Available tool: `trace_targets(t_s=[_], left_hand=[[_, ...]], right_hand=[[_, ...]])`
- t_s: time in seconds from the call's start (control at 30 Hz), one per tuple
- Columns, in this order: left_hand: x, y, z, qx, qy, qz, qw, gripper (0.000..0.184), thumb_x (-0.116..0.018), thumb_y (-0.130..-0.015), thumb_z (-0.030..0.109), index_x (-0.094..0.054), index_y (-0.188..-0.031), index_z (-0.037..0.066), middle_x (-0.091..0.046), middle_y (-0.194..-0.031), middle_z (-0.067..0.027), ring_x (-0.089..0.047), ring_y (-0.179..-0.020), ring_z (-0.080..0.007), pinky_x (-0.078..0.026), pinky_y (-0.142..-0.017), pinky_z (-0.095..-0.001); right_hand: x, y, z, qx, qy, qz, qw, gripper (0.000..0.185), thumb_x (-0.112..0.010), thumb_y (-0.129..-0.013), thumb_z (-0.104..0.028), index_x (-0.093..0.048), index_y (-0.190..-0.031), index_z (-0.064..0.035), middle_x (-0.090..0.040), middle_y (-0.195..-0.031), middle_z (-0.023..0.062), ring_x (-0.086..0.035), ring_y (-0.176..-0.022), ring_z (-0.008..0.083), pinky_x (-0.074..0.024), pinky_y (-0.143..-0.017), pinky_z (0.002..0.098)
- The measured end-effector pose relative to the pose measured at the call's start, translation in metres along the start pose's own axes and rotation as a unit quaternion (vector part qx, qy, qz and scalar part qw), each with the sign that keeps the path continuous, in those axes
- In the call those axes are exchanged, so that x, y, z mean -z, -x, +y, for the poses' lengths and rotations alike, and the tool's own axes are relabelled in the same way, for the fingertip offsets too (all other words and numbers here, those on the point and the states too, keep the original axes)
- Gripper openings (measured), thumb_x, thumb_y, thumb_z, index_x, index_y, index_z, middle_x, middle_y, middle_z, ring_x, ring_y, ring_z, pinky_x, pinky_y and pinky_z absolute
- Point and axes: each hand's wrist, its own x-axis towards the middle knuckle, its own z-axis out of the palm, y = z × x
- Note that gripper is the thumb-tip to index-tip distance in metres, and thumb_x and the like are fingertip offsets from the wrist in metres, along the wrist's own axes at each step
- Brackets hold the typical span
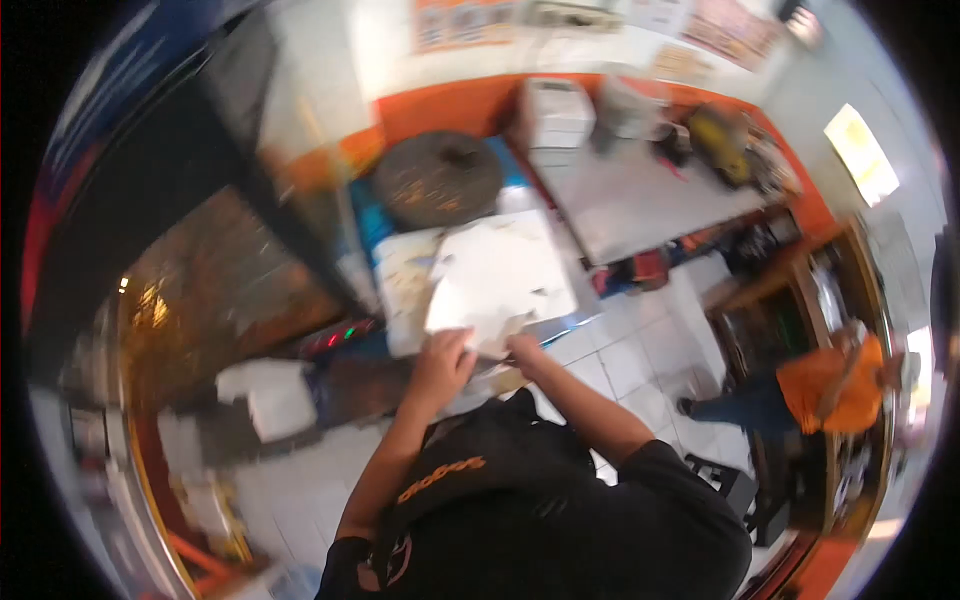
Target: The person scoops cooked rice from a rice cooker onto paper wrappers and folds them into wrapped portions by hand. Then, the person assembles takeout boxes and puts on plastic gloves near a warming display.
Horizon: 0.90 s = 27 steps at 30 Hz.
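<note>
A bright white sheet, which looks like paper (500, 270), lies over a stained white board (402, 285). My left hand (445, 362) rests at the sheet's near left corner, fingers stretched forward and thumb a little apart. To its right, my right hand (523, 353) is closed at the near edge of the sheet. Blur hides what its fingers grip. A small pale piece (512, 330) shows just beyond these fingers. Behind the board stands a dark round chopping block (437, 180) with light crumbs on it.
A grey-topped table (640, 205) with a white box (558, 112) and a yellow-dark bundle (718, 148) stands at the back right. A glass case (225, 290) is at left, near a white plastic bag (270, 398). A person in an orange top (825, 385) stands at right by wooden shelves.
</note>
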Motion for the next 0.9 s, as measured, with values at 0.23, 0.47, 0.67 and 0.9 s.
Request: trace_targets(t_s=[0.23, 0.47, 0.67, 0.9], left_hand=[[-0.046, -0.047, 0.027, 0.154, 0.222, -0.319, 0.908, 0.036, -0.062, -0.093, 0.014, -0.061, -0.126, -0.001, -0.071, -0.099, -0.0081, -0.065, -0.090, -0.0149, -0.050, -0.080, -0.0308], [-0.051, -0.047, 0.016, 0.300, 0.415, -0.406, 0.757, 0.030, -0.069, -0.088, 0.007, -0.062, -0.117, 0.001, -0.066, -0.092, -0.0022, -0.062, -0.080, -0.0113, -0.049, -0.070, -0.0246], [-0.045, -0.048, 0.022, 0.339, 0.440, -0.382, 0.739, 0.025, -0.063, -0.086, -0.002, -0.064, -0.111, -0.005, -0.065, -0.086, -0.0059, -0.060, -0.073, -0.0127, -0.049, -0.062, -0.0256], [-0.014, -0.050, 0.040, 0.180, 0.142, -0.100, 0.968, 0.017, -0.058, -0.080, 0.003, -0.047, -0.070, -0.005, -0.049, -0.060, -0.0012, -0.037, -0.058, -0.0099, -0.032, -0.051, -0.0339]], right_hand=[[-0.022, 0.120, -0.055, 0.014, -0.221, -0.193, 0.956, 0.029, -0.059, -0.094, -0.030, -0.060, -0.110, -0.0057, -0.062, -0.114, 0.0086, -0.058, -0.110, 0.0248, -0.0534, -0.081, 0.0503], [-0.018, 0.159, -0.054, 0.047, -0.247, -0.175, 0.952, 0.062, -0.075, -0.087, -0.028, -0.034, -0.132, -0.0142, -0.056, -0.118, 0.0077, -0.059, -0.105, 0.0242, -0.0525, -0.077, 0.0468], [-0.020, 0.161, -0.057, 0.051, -0.265, -0.178, 0.946, 0.067, -0.079, -0.081, -0.022, -0.035, -0.132, -0.0149, -0.051, -0.118, 0.0092, -0.057, -0.105, 0.0253, -0.0513, -0.076, 0.0485], [-0.033, 0.127, -0.036, 0.092, -0.255, -0.079, 0.959, 0.068, -0.075, -0.078, -0.018, -0.034, -0.132, -0.0137, -0.048, -0.116, 0.0111, -0.056, -0.102, 0.0290, -0.0513, -0.080, 0.0583]])
